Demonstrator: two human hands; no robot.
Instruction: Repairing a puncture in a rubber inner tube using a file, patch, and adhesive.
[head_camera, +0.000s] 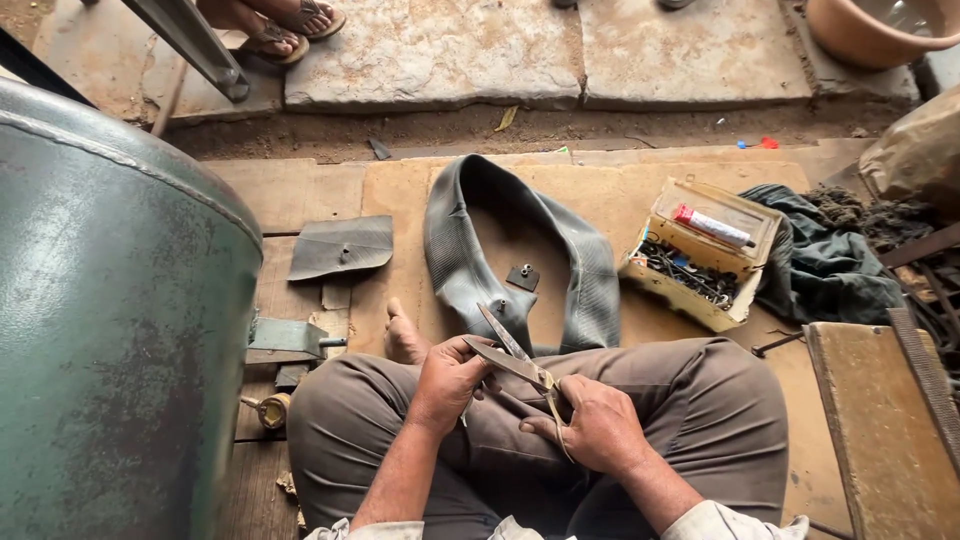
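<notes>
Right hand (600, 425) closed around the handles of a pair of scissors (515, 358), fingers through the loops; blades parted, tips pointing up and away from the lap. Left hand (450, 380) pinched shut at the near blade, holding something small against it; too hidden by the fingers to tell what. Both hands sit over the crossed legs in brown trousers (700, 400), bare foot (403, 335) just left of the left hand.

Beyond the blades, a grey rubber inner tube (590, 280) lies folded in an arch on the wooden platform (400, 190), a small dark square patch (523, 277) inside the arch. Flat cut rubber sheet (342, 247) toward the platform's left edge. Open cardboard box (665, 283) with a tube and metal bits toward the right edge, dark cloth (825, 265) beside it. Large green metal tank (110, 320) at far left.
</notes>
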